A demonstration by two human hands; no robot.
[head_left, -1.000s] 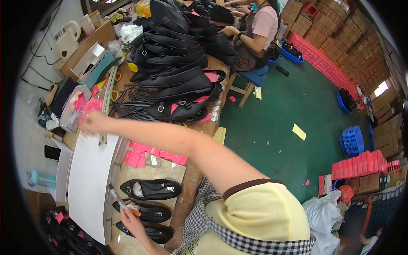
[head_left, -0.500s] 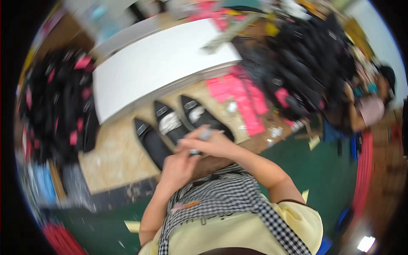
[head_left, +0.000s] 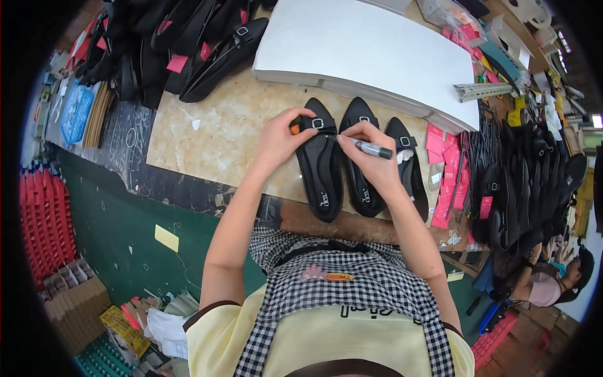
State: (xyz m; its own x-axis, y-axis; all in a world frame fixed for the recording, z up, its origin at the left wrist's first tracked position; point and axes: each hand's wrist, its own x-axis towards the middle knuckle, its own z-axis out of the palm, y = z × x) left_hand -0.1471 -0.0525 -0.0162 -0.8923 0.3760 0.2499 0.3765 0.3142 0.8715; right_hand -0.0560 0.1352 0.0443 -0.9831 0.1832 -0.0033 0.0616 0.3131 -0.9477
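Three black pointed flat shoes with buckled straps lie side by side, toes away from me: a left shoe [head_left: 319,179], a middle shoe [head_left: 364,188] and a right shoe [head_left: 414,179] with white stuffing inside. My left hand [head_left: 281,138] is closed on the left shoe's front, finger and thumb at its buckle [head_left: 318,124]. A small orange thing [head_left: 295,129] shows by those fingers; its kind is unclear. My right hand [head_left: 377,160] grips a marker pen [head_left: 374,149], its tip near the left shoe's strap. That hand covers part of the middle shoe.
Beyond the shoes stands a long white box [head_left: 364,50]. Black shoes are heaped at the back left [head_left: 188,38] and at the right [head_left: 521,182]. Pink slips [head_left: 447,169] lie beside the right shoe. A co-worker [head_left: 553,276] sits at the far right.
My hands, together over the shoes before, are now apart: the left at the left shoe's buckle, the right with the marker beside it. The view has turned and sharpened.
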